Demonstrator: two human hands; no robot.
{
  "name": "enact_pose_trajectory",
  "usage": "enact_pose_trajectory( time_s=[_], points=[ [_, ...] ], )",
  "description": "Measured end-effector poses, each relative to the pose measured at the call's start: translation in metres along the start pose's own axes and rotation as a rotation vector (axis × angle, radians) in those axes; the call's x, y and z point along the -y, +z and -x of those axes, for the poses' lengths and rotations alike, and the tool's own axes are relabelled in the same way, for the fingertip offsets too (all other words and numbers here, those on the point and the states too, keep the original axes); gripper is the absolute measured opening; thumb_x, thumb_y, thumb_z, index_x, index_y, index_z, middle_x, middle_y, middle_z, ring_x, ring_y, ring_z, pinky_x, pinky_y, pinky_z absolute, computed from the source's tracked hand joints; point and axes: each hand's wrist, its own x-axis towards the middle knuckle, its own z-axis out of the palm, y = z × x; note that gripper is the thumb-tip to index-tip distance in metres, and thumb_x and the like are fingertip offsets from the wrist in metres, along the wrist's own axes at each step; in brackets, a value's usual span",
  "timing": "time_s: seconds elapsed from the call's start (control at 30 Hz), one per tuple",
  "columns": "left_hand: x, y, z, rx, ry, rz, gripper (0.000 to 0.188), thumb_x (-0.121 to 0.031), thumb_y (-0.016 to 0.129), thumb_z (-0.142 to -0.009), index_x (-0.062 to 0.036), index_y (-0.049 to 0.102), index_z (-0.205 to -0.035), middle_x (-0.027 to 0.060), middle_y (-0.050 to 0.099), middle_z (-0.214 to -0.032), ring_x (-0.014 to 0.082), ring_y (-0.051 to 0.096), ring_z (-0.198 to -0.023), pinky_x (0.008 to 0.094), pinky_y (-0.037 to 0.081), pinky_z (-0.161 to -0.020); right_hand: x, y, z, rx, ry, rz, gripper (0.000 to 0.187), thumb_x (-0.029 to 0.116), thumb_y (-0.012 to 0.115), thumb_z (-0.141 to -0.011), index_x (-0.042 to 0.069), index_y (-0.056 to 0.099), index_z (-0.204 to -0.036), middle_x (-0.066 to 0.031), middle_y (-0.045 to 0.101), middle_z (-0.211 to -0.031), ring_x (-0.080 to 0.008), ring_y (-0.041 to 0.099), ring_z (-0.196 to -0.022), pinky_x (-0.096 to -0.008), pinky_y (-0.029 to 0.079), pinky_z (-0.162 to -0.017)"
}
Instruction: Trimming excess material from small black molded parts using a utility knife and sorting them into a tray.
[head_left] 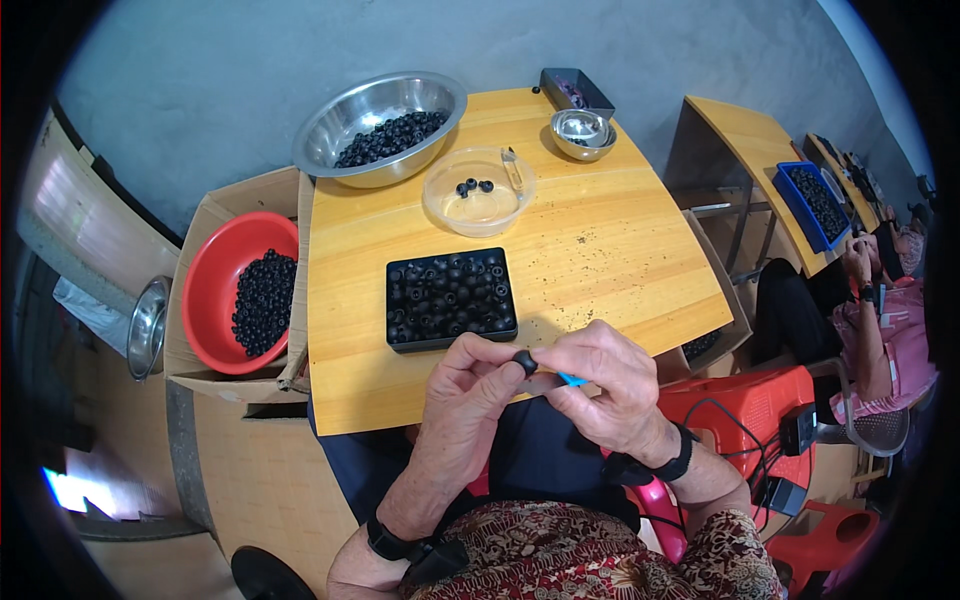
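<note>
My left hand (462, 395) pinches a small round black part (525, 361) between thumb and fingertips, just beyond the table's near edge. My right hand (612, 388) is closed on a small tool with a blue end (572, 379) and what looks like a thin flat blade, held against or close to the part. Just beyond my hands, a black rectangular tray (452, 343) is filled with similar black parts, several showing round holes. Behind the tray stands a clear plastic bowl (440, 216) with a few black parts and a small slim tool (513, 172) at its rim.
A large steel bowl (325, 150) of black parts stands far left, near small steel bowls (583, 153) and a dark box (607, 100). Left of the table, a red basin (203, 310) sits in a cardboard box (235, 190). Another person (890, 340) works at right, beside red stools (745, 400).
</note>
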Motion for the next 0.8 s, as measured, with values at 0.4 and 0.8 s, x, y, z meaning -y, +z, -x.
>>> enact_pose_trajectory(
  time_s=[0.4,0.8],
  points=[
    [-0.003,-0.001,-0.004,0.026,-0.021,0.038,0.010,-0.006,0.065,-0.093,-0.0061,0.060,-0.101,0.0076,0.067,-0.104,0.0141,0.065,-0.096,0.0299,0.054,-0.087,-0.005,0.003,0.006,-0.054,0.019,-0.025,0.035,-0.005,0.075,-0.066,0.002,0.071,-0.100,-0.0094,0.066,-0.085,-0.0214,0.064,-0.072,-0.0302,0.051,-0.061],
    [-0.008,-0.001,-0.012,0.137,-0.018,0.027,0.013,-0.007,0.067,-0.092,-0.0074,0.061,-0.104,0.0061,0.069,-0.102,0.0126,0.064,-0.097,0.0285,0.051,-0.089,0.002,0.001,0.004,-0.082,0.097,-0.077,0.035,-0.004,0.075,-0.071,0.004,0.072,-0.104,-0.0090,0.066,-0.087,-0.0190,0.063,-0.072,-0.0301,0.051,-0.061]
  ],
)
